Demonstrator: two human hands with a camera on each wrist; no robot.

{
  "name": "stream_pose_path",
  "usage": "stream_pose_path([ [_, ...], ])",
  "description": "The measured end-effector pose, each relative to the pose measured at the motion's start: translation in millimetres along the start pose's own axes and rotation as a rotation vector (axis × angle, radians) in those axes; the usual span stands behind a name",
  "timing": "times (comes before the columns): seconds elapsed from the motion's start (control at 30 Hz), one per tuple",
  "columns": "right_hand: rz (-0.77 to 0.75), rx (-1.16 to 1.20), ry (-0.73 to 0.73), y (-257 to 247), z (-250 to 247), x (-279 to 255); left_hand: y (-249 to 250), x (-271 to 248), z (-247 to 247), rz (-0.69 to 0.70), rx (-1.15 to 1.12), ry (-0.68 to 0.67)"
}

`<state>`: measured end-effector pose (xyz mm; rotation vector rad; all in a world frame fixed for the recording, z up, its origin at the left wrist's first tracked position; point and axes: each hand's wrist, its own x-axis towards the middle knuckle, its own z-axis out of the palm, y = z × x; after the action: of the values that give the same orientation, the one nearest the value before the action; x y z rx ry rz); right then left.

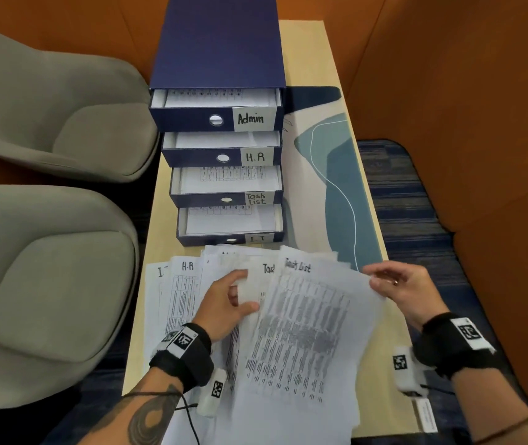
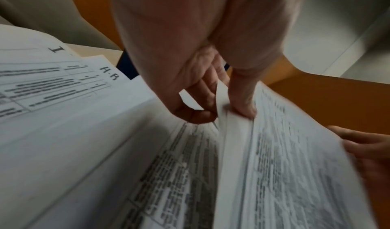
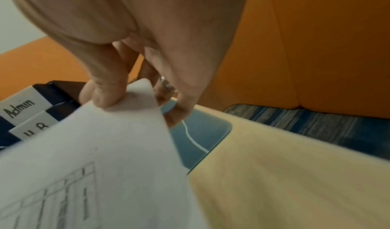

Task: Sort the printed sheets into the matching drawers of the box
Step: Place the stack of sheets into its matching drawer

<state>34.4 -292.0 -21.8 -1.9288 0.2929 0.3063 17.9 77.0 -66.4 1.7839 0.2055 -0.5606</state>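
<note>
Chairs (image 1: 47, 155): we see two grey seats at 9 o'clock, off the table's (image 1: 394, 364) left edge.
Sheets (image 1: 189, 293): fanned across the table at 6 o'clock, headed I.T, H.R and Task List.
Left hand (image 1: 224, 303): we see its thumb and fingers pinching a sheet edge in the fan.
Box (image 1: 221, 53): at 12 o'clock, four drawers open: Admin (image 1: 214, 118), H.R (image 1: 222, 157), Task List (image 1: 225, 199), I.T (image 1: 230, 239), paper showing in each.
Top sheet (image 1: 307, 322): headed Task List, lifted at its right edge above the fan.
Right hand (image 1: 400, 290): at 3 o'clock, thumb and fingers pinching that sheet's corner.
Mat (image 1: 336, 175): blue, right of the box.
</note>
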Motion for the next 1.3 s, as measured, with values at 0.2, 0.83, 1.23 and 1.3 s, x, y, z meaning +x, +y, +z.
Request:
stream_pose_path([
  [0.2, 0.007, -0.079, 0.133, 11.4, 48.2, 27.2, 11.7, -11.7, 20.0, -0.029, -0.140, -0.125],
  [0.83, 0.140, 0.403, -0.045, 85.2, 8.5, -50.7, -13.5, -9.0, 6.4, -0.165, 0.457, 0.507],
  [1.23, 0.148, 0.445, -0.064, 77.4, 24.9, -50.4, -11.2, -35.9, 3.1, -0.057, 0.740, 0.487],
  [1.3, 0.145, 0.423, -0.053, 76.1, 28.7, -49.2, -10.4, -42.8, -2.6, -0.052, 0.774, 0.574],
])
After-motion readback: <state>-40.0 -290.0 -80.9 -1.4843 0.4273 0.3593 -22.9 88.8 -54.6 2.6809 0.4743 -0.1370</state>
